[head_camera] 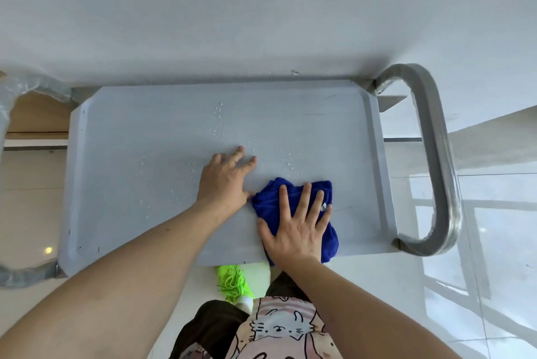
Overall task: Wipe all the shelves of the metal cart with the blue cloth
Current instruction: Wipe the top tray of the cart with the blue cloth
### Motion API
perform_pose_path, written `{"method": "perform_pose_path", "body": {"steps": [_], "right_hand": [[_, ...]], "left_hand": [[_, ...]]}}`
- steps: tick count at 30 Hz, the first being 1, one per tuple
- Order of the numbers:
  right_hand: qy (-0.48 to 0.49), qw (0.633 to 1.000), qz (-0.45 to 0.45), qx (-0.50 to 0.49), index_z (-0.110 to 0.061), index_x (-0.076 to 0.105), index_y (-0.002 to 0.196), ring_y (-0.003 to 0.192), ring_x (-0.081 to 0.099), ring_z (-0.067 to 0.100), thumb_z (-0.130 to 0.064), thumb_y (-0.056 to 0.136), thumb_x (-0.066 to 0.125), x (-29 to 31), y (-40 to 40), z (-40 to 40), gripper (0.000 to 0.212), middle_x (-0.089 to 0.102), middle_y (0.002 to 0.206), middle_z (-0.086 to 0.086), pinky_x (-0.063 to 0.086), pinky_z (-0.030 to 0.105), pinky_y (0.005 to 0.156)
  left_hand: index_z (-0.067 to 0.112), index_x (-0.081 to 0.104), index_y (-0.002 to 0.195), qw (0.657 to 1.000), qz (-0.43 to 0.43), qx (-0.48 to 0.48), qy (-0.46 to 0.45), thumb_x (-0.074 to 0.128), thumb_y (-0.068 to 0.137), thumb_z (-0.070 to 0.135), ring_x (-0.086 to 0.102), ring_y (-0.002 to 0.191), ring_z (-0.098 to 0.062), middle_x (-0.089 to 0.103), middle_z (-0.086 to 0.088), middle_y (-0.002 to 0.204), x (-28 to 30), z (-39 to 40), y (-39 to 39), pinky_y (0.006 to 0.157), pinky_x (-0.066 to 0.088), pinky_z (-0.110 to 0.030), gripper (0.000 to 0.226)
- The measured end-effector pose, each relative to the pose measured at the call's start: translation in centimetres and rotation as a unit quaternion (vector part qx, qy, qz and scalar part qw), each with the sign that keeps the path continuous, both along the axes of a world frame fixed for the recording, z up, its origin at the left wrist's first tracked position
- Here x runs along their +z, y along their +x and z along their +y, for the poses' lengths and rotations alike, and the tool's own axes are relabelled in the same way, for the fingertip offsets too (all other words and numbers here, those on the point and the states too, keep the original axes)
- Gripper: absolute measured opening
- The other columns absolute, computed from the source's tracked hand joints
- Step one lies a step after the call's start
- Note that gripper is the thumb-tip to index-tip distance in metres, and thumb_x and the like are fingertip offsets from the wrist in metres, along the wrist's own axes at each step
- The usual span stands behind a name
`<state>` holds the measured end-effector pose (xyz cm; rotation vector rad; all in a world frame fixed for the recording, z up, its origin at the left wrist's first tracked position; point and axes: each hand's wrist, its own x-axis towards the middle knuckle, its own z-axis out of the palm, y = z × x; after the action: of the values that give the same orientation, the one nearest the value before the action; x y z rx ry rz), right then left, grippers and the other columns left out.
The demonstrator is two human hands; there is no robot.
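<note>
Blue cloth (293, 198) lies bunched on the cart's top shelf (145, 140), near the front edge and right of the middle, with part of it drooping over that edge. The right hand (296, 227) presses it flat, fingers (305, 198) straight and spread, not gripping. The left hand (226, 181) rests palm-down on the bare shelf just beside the cloth, fingers splayed, holding nothing.

Water droplets (218, 126) are scattered toward the middle and back of the shelf, and a few toward the left; a stroke kept to the near right would likely miss them. Because the cloth is only pressed, not held, a fast sweep along the front edge could drag it off onto the floor (it already overhangs). The handle (436, 155) at the right end suggests the cart may roll under a hard push.
</note>
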<state>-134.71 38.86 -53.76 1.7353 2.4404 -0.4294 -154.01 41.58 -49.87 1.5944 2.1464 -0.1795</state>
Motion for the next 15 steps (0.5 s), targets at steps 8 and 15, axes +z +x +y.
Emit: {"method": "perform_pose_path", "body": {"steps": [8,15], "right_hand": [[0.006,0.999,-0.005,-0.033,-0.03,0.001,0.159,0.149,-0.01,0.047,-0.079,0.086,0.021,-0.9,-8.1,14.2,0.09,-0.001,0.166,0.023,-0.013,0.064,0.115],[0.021,0.999,0.017,-0.026,-0.029,0.009,0.158,0.149,-0.001,0.048,-0.075,0.087,0.029,-0.7,-10.3,16.8,0.087,0.008,0.165,0.024,-0.006,0.065,0.116]], "left_hand": [[0.051,0.022,0.148,0.999,-0.032,0.032,-0.008,0.076,0.069,0.057,0.026,0.138,-0.026,0.017,0.012,0.161,0.0,0.1,-0.2,0.11,0.033,-0.038,0.095],[0.05,0.023,0.147,0.999,-0.031,0.032,0.011,0.075,0.07,0.055,0.025,0.139,-0.024,0.015,0.013,0.162,-0.3,-0.2,-0.5,0.107,0.031,-0.037,0.093]]}}
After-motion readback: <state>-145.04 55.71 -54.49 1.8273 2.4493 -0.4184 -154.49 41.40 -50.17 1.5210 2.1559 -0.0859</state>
